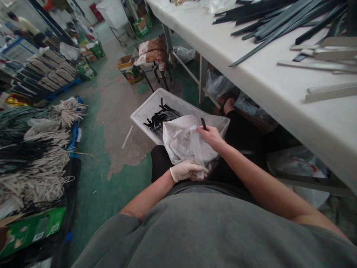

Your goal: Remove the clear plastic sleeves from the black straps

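Observation:
My left hand, in a pale thin glove, is closed on the lower end of a translucent white strip. My bare right hand pinches the strip's upper end. A short dark stick-like piece pokes up out of that same hand; its other end is hidden. Under both hands a white sheet or bag is draped over the near end of a white plastic crate. Bunched black strips lie inside the crate at its far end.
A white-topped table runs along the right, bearing long dark strips and beige strips. Bundled cords lie at left. A cushioned stool stands ahead. A loose white strip lies on the floor. Another person is far left.

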Available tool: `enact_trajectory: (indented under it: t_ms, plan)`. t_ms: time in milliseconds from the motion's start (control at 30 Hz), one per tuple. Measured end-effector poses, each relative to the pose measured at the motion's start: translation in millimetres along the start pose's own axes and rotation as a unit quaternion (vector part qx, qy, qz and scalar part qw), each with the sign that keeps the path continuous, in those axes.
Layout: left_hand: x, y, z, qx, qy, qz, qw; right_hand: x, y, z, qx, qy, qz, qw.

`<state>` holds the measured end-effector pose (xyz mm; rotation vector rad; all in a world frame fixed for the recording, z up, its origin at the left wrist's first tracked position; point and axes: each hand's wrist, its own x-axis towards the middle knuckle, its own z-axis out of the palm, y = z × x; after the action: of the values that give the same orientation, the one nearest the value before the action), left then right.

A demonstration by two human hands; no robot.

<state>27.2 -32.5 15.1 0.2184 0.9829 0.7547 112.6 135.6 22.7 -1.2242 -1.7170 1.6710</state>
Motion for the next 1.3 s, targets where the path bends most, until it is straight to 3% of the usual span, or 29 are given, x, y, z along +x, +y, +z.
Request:
enact_trajectory:
  t_ms: [67, 167, 333, 467, 667, 967, 1167, 1300]
  plan:
    - [1, 2, -0.9, -0.050, 0.014, 0.014, 0.999, -13, 9, -12, 0.008, 0.002, 0.029, 1.000]
    - [3, 11, -2.8, -0.116, 0.078, 0.083, 0.987, -45, 23, -34, 0.004, -0.024, 0.074, 0.997]
    - [14, 33, 3.6, -0.201, 0.162, 0.205, 0.944, -107, 20, -51, -0.018, -0.221, 0.135, 0.966]
    - [19, 42, 15.5, -0.229, 0.177, 0.245, 0.925, -133, -1, -41, -0.021, -0.305, 0.131, 0.943]
    - [17, 41, 27.9, -0.199, 0.181, 0.248, 0.930, -125, -8, -23, 0.015, -0.299, 0.131, 0.945]
    - [16, 35, 32.9, -0.157, 0.187, 0.257, 0.935, -117, -6, -15, 0.030, -0.305, 0.165, 0.938]
    - [14, 21, 30.2, -0.078, 0.138, 0.234, 0.959, -109, 0, -10, 0.124, -0.343, 0.197, 0.910]
    - [12, 18, 31.7, -0.090, 0.123, 0.227, 0.962, -104, 1, -7, 0.156, -0.359, 0.195, 0.900]
